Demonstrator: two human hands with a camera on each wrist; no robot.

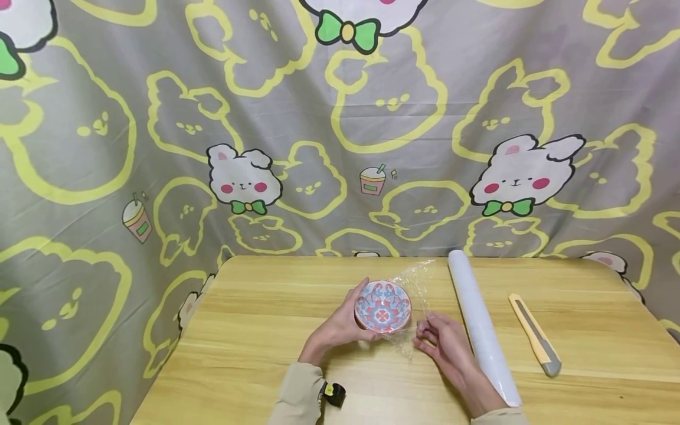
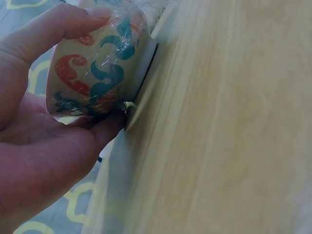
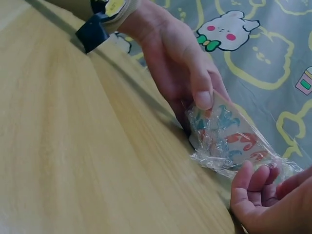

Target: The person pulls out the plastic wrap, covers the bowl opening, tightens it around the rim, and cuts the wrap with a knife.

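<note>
A small bowl with a red and blue pattern stands on the table, a sheet of cling film stretched over it and sticking out loosely on its right. My left hand grips the bowl from the left; in the left wrist view, its thumb lies on the film-covered side of the bowl. My right hand pinches the film's edge just right of the bowl, fingers curled. Crumpled film gathers low on the bowl's side in the right wrist view.
A long white roll of cling film lies beside the right forearm. Farther right is a yellow and grey utility knife. A patterned curtain hangs behind and left of the wooden table.
</note>
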